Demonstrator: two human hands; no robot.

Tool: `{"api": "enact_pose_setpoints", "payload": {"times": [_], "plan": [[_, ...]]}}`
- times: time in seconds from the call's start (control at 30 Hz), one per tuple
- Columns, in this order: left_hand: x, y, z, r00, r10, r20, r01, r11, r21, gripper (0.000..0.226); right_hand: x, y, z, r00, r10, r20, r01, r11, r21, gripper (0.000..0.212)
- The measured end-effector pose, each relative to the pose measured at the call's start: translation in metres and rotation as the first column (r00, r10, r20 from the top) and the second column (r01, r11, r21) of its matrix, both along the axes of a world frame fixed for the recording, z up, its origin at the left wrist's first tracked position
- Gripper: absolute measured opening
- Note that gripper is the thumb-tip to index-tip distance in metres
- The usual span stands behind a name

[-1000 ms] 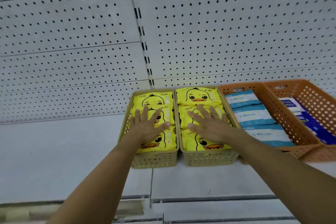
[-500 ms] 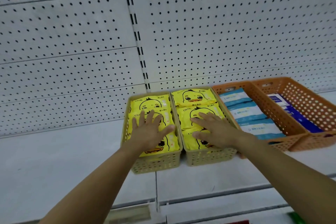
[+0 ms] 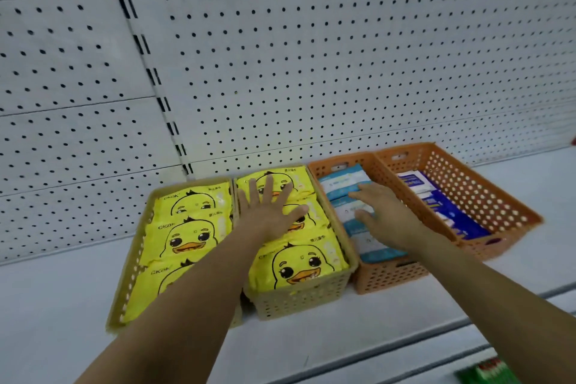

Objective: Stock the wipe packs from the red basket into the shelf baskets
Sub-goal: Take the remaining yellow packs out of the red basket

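Two yellow baskets stand side by side on the shelf, the left yellow basket and the right yellow basket, both filled with yellow duck wipe packs. My left hand lies flat with fingers spread on the packs in the right yellow basket. Beside them an orange basket holds light blue wipe packs; my right hand rests flat on these. A second orange basket at the right holds dark blue wipe packs. The red basket is out of view.
A white pegboard wall rises behind the baskets. The white shelf runs left and right of them, with its front edge near my forearms. Something green and red shows at the bottom right corner.
Both hands moved one basket to the right: the left from the left yellow basket to the right one, the right from the yellow packs to the light blue packs. The view shifted right.
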State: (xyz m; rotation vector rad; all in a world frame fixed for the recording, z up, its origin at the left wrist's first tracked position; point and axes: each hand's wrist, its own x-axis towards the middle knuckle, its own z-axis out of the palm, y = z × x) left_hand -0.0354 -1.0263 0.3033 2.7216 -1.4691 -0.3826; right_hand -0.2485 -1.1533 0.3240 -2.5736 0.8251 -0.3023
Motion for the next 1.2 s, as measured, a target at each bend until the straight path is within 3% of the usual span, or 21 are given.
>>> {"api": "enact_pose_setpoints", "payload": {"times": [0.23,0.37,0.53,0.63,0.7,0.77,0.8,0.83,0.9,1.0,1.1,1.2], "plan": [[-0.001,-0.004,-0.013,0.997,0.043,0.064,-0.041,0.999,-0.034,0.080,0.032,-0.061,-0.027,0.936,0.136,-0.324,-0.184,0.975,-0.122,0.073],[-0.004,-0.005,-0.015,0.992,0.074,0.101,-0.071,0.997,-0.033,0.079,0.041,-0.077,-0.044,0.877,0.228,-0.424,-0.265,0.964,-0.029,0.076],[-0.009,-0.011,-0.001,0.989,0.110,0.103,-0.118,0.990,0.080,0.092,0.044,-0.081,-0.033,0.808,0.279,-0.518,-0.313,0.950,0.024,0.076],[-0.033,-0.027,0.010,0.978,0.210,0.014,-0.204,0.963,-0.175,0.098,0.022,-0.085,-0.023,0.846,0.367,-0.385,-0.403,0.915,-0.012,0.073],[-0.064,-0.043,0.016,0.990,0.119,0.076,-0.092,0.951,-0.294,0.101,-0.004,-0.097,-0.014,0.925,0.365,-0.107,-0.379,0.906,-0.190,0.063],[-0.097,-0.065,0.019,0.991,-0.035,0.132,0.070,0.961,-0.266,0.090,-0.027,-0.121,-0.003,0.939,0.306,0.155,-0.247,0.918,-0.311,0.051],[-0.111,-0.076,0.018,0.985,-0.107,0.137,0.133,0.970,-0.201,0.086,-0.037,-0.137,0.002,0.944,0.258,0.205,-0.187,0.931,-0.314,0.046],[-0.123,-0.087,0.016,0.979,-0.161,0.124,0.176,0.977,-0.121,0.085,-0.048,-0.155,0.004,0.962,0.205,0.178,-0.151,0.948,-0.280,0.044],[-0.137,-0.105,0.007,0.980,-0.193,0.046,0.193,0.981,0.010,0.091,-0.065,-0.188,-0.005,0.987,0.143,-0.075,-0.151,0.981,-0.123,0.050],[-0.146,-0.124,-0.011,0.991,-0.113,-0.073,0.122,0.984,0.130,0.098,-0.081,-0.209,-0.030,0.856,0.258,-0.448,-0.220,0.966,0.136,0.070],[-0.153,-0.133,-0.022,0.996,-0.086,-0.028,0.090,0.970,0.227,0.098,-0.084,-0.206,-0.044,0.755,0.339,-0.561,-0.236,0.939,0.250,0.082],[-0.157,-0.137,-0.020,0.998,-0.062,0.000,0.060,0.967,0.249,0.095,-0.082,-0.201,-0.043,0.731,0.339,-0.592,-0.251,0.940,0.229,0.083]]}}
